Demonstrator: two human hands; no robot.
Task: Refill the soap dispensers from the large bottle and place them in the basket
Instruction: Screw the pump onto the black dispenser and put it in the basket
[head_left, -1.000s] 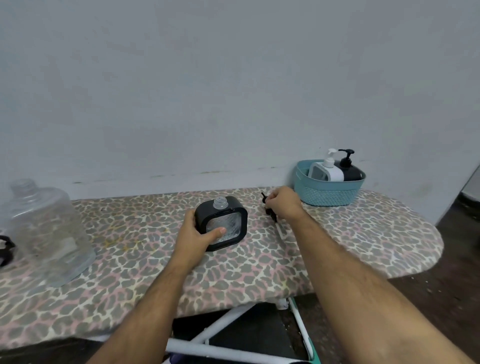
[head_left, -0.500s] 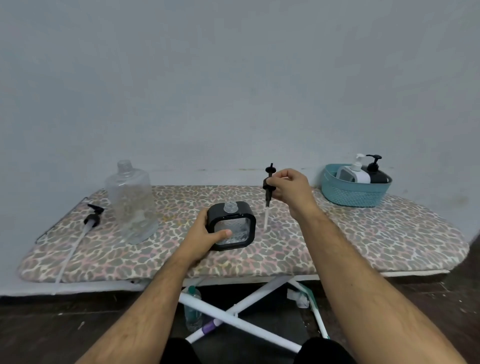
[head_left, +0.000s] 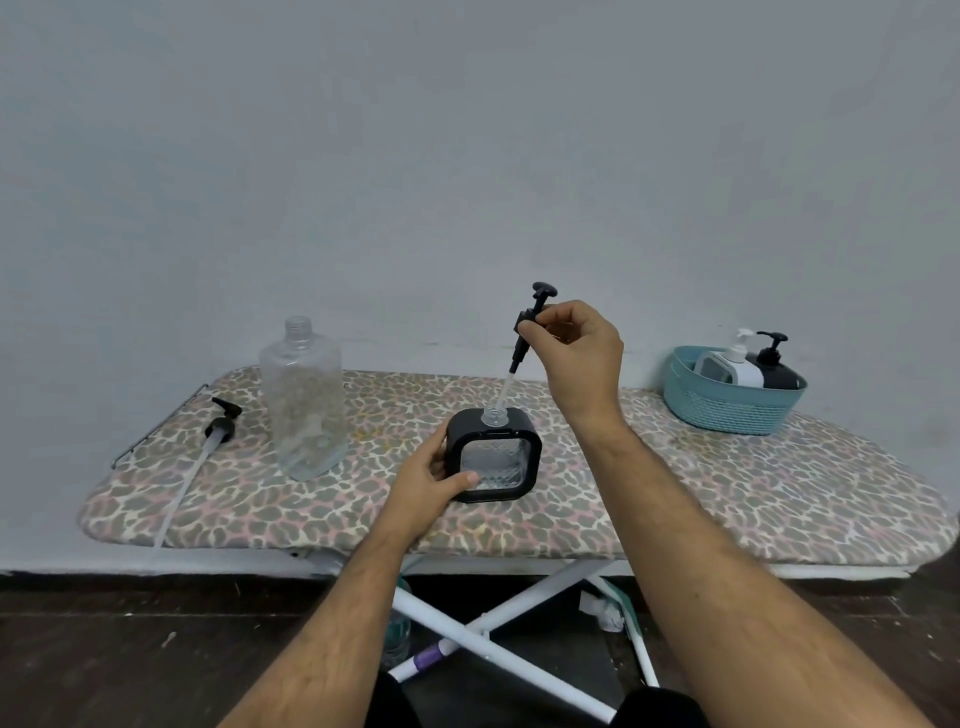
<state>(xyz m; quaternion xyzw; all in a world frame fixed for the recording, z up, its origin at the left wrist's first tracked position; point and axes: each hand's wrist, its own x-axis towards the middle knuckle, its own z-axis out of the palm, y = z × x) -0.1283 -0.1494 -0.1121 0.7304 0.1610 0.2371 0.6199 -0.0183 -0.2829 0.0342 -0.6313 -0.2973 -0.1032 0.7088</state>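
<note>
Now that the pump (head_left: 531, 325) is up off the board with its tube tip at the dispenser (head_left: 496, 456) neck, next is likely seating and screwing it. Right hand (head_left: 574, 358) pinches the pump collar above, wrist bent down; left hand (head_left: 434, 480) grips the dispenser's left side, mid ironing board (head_left: 727, 493). Basket (head_left: 730, 402) far right holds two.

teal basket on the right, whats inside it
Inside the teal woven plastic basket stand two dispensers: a white and grey pump dispenser and a black pump dispenser beside it. Their lower bodies and the basket floor are hidden by its wall.
</note>
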